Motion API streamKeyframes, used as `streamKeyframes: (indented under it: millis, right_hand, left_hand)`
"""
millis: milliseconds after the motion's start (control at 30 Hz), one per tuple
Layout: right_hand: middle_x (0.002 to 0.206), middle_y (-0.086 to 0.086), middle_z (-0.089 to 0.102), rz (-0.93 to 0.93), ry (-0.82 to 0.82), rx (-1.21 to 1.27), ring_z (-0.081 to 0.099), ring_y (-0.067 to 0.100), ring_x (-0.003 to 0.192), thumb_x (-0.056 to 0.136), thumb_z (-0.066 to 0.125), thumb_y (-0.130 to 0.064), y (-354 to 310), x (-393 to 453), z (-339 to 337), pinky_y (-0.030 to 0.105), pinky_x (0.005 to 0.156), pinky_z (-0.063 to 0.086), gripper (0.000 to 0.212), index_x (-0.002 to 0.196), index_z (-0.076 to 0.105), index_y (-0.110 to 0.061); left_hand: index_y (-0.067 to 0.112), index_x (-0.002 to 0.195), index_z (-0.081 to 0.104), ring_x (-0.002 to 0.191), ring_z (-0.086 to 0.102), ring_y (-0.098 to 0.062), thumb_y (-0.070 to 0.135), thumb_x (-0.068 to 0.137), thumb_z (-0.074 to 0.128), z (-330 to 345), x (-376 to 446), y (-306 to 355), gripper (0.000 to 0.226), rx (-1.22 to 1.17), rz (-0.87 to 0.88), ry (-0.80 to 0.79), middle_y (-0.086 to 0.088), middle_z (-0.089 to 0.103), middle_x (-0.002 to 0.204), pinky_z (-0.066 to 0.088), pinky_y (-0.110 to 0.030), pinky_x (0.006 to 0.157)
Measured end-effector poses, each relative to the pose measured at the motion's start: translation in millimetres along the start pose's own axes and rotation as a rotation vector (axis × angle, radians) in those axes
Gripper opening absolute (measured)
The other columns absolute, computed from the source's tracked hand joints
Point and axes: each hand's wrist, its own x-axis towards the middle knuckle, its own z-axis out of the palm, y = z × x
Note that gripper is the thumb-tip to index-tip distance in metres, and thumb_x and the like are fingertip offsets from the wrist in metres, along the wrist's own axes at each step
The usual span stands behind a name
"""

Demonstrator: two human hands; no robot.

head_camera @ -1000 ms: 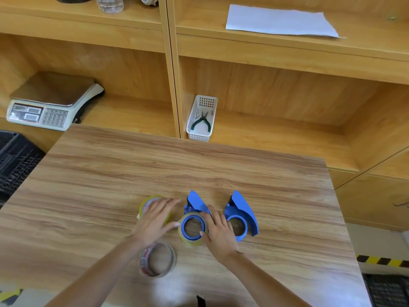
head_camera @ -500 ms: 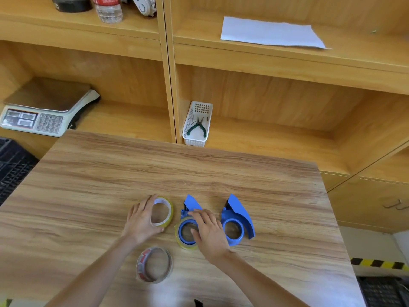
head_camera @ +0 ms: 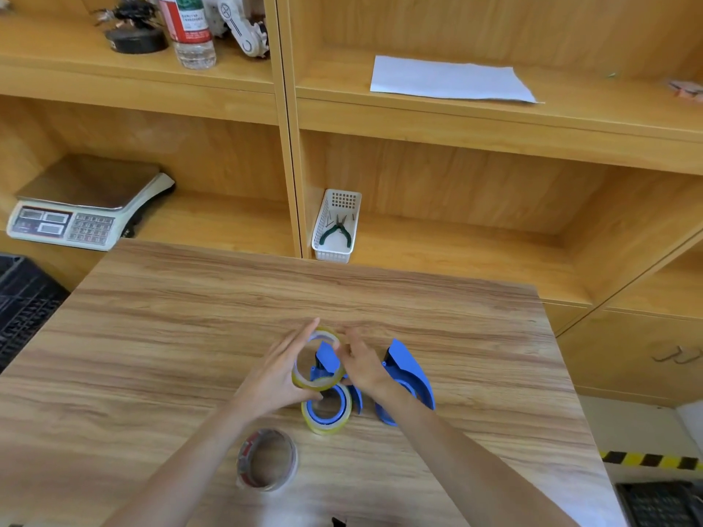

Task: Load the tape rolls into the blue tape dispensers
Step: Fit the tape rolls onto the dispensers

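Observation:
Two blue tape dispensers stand side by side on the wooden table. The left dispenser carries a yellowish tape roll around its hub. The right dispenser is partly hidden by my right forearm. Both hands hold a second yellowish tape roll lifted and tilted above the left dispenser. My left hand grips its left rim and my right hand pinches its right rim. A clear roll with red print lies flat near the front edge.
Behind the table stand wooden shelves holding a weighing scale, a white basket with green pliers, a sheet of paper and a bottle. A black crate sits to the left.
My left hand lifted the yellowish roll off the table and carried it right, over the left dispenser. My right hand left the loaded dispenser and took the roll's other side.

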Motion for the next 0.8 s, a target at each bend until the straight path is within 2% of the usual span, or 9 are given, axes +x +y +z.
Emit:
streamKeyframes:
  millis: [67,167,267,367,467,633,733,767,800]
  right_hand:
    - [0.113,0.020,0.062,0.016,0.014,0.033,0.065,0.036,0.098,0.101,0.037,-0.040,9,-2,1,0.054,0.078,0.056,0.041,0.139,0.039,-0.023]
    - [0.117,0.016,0.057,0.044,0.042,0.129,0.065,0.030,0.098,0.103,0.035,-0.033,16,-9,-2,0.042,0.071,0.061,0.039,0.139,0.039,-0.018]
    - [0.122,0.015,0.058,0.062,0.054,0.216,0.065,0.028,0.099,0.104,0.034,-0.033,24,-15,-10,0.037,0.068,0.061,0.043,0.142,0.038,-0.012]
    - [0.108,0.006,0.062,0.079,0.010,0.264,0.065,0.022,0.092,0.105,0.034,-0.029,30,-19,-17,0.042,0.073,0.061,0.038,0.137,0.043,-0.012]
    - [0.111,0.008,0.067,0.052,-0.039,0.236,0.065,0.023,0.089,0.105,0.035,-0.030,37,-22,-19,0.048,0.075,0.059,0.027,0.123,0.050,-0.018]
    - [0.119,0.013,0.066,0.062,-0.106,0.238,0.066,0.023,0.089,0.104,0.035,-0.031,43,-24,-15,0.035,0.062,0.058,0.030,0.127,0.048,-0.015]
    - [0.115,0.012,0.066,0.060,-0.068,0.244,0.065,0.025,0.091,0.104,0.037,-0.031,49,-23,-15,0.036,0.063,0.059,0.034,0.130,0.047,-0.013]
    - [0.110,0.010,0.066,0.066,-0.047,0.240,0.065,0.025,0.089,0.103,0.038,-0.032,50,-25,-18,0.040,0.067,0.060,0.032,0.127,0.049,-0.013]
    - [0.102,0.009,0.065,0.068,-0.016,0.235,0.065,0.024,0.086,0.103,0.039,-0.033,54,-24,-21,0.043,0.069,0.061,0.030,0.122,0.051,-0.013]
  left_hand:
    - [0.054,0.151,0.006,0.146,0.021,0.003,0.045,0.058,0.091,0,0,6,0.126,-0.078,-0.033,-0.033,0.026,0.022,0.159,0.030,-0.029,0.116]
    - [0.060,0.145,0.027,0.143,0.022,0.008,0.033,0.057,0.091,-4,0,9,0.112,-0.228,-0.120,-0.072,0.031,0.028,0.155,0.027,-0.030,0.118]
    - [0.051,0.135,0.051,0.133,0.040,0.012,0.020,0.067,0.088,-6,-1,5,0.084,-0.398,-0.157,-0.027,0.031,0.049,0.142,0.032,-0.033,0.118]
    - [0.048,0.115,0.070,0.118,0.062,-0.005,0.016,0.074,0.084,-9,0,7,0.054,-0.484,-0.217,0.065,0.018,0.069,0.123,0.043,-0.034,0.110]
    - [0.046,0.093,0.078,0.097,0.072,-0.005,0.011,0.079,0.079,-12,1,11,0.038,-0.531,-0.238,0.091,0.012,0.078,0.101,0.050,-0.032,0.100]
    - [0.044,0.082,0.079,0.092,0.072,-0.002,0.006,0.086,0.072,-11,0,9,0.039,-0.507,-0.208,0.125,0.012,0.079,0.091,0.053,-0.038,0.097]
    - [0.044,0.096,0.077,0.102,0.069,0.000,0.027,0.090,0.069,-8,0,13,0.020,-0.486,-0.196,0.094,0.014,0.078,0.103,0.050,-0.041,0.103]
    - [0.046,0.108,0.072,0.110,0.064,0.002,0.045,0.085,0.069,-7,0,17,0.023,-0.484,-0.195,0.034,0.016,0.074,0.115,0.046,-0.039,0.106]
    - [0.052,0.121,0.062,0.121,0.055,0.006,0.062,0.077,0.070,-5,2,20,0.046,-0.466,-0.182,-0.051,0.020,0.064,0.131,0.042,-0.035,0.109]
